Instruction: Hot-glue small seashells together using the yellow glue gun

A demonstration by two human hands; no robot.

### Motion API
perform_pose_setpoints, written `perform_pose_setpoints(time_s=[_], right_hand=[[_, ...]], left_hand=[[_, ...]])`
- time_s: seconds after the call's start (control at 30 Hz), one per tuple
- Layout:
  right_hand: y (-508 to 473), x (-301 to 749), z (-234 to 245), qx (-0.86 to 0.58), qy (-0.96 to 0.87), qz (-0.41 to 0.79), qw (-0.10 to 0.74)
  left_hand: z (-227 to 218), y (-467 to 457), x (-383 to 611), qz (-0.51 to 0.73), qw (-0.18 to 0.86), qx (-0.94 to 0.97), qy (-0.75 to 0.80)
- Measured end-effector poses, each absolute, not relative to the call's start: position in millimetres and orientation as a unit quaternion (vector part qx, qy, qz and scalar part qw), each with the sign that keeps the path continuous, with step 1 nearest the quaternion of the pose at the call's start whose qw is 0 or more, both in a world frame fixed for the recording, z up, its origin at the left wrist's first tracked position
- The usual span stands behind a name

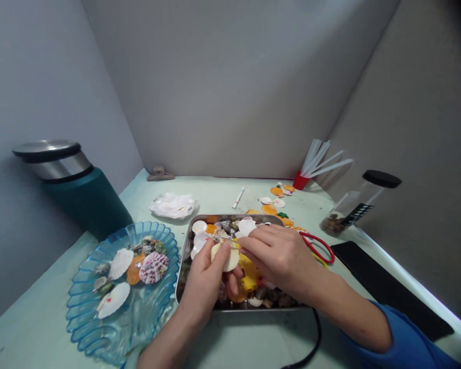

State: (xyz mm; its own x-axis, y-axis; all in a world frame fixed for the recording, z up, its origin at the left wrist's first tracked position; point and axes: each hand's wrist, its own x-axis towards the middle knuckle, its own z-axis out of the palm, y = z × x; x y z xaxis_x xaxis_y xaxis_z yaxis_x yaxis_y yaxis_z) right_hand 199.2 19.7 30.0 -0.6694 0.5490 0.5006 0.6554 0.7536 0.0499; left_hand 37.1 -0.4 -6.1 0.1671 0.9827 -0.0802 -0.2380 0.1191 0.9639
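Pale-cream flat round shell (232,259): ctr frame, over silver rectangular metal tray (182,274).
L hand (206,274): grip pinching shell.
R hand (279,252): by shell's upper edge; I can't tell if grasping.
Handling: prob. light, stiff, brittle; I'd hold rim.

Blue sleeve (401,333) on the right forearm (346,303)

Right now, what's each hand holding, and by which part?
The left hand holds a pale round piece, thumb across its face. The right hand seems to pinch something thin, exact spot unclear.
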Motion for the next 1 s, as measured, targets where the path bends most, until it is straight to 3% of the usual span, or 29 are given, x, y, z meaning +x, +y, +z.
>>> perform_pose_setpoints(time_s=[0.17,0.3,0.53,0.8,1.0], right_hand=[[17.2,199.4,38.5,-0.404,-0.861,0.106,0.290],[16.4,198.6,45.1,-0.454,-0.830,0.195,0.258],[22.7,199.7,34.1,-0.456,-0.749,0.391,0.280],[18.5,197.8,38.7,-0.431,-0.790,0.299,0.318],[19.8,198.0,39.7,-0.443,-0.787,0.307,0.300]], left_hand=[[-3.0,-2.9,37.7,0.492,0.611,0.462,0.414],[-0.9,-4.0,38.1,0.486,0.606,0.480,0.408],[-2.4,-3.7,36.7,0.472,0.615,0.511,0.371],[0.0,-4.5,36.5,0.464,0.637,0.499,0.360],[0.3,-3.0,36.4,0.459,0.628,0.503,0.376]])
